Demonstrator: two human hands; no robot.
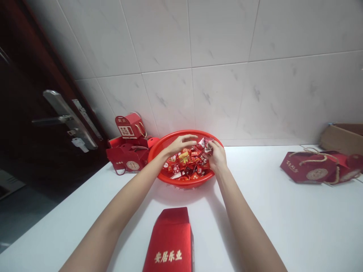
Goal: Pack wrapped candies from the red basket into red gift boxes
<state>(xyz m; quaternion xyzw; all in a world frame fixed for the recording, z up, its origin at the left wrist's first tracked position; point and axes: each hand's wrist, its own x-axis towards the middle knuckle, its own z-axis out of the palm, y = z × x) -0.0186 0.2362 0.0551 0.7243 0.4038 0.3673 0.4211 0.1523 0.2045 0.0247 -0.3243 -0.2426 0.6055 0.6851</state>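
Note:
A red plastic basket (187, 184) full of small wrapped candies (193, 164) stands on the white table near the wall. Over the basket's back left part, my left hand (181, 145) is open, its fingers spread above the candies and holding nothing. At the basket's right side my right hand (217, 153) pinches a red and white wrapped candy (208, 145). In front of the basket, close to me, lies a red box (170, 241) with gold characters and its top flap raised.
Red gift boxes (132, 156) are piled left of the basket, by the wall. More red boxes with rope handles (314, 168) lie at the right, beside a cardboard box (343, 136). A dark door (25, 94) is at the left, past the white table (263, 211).

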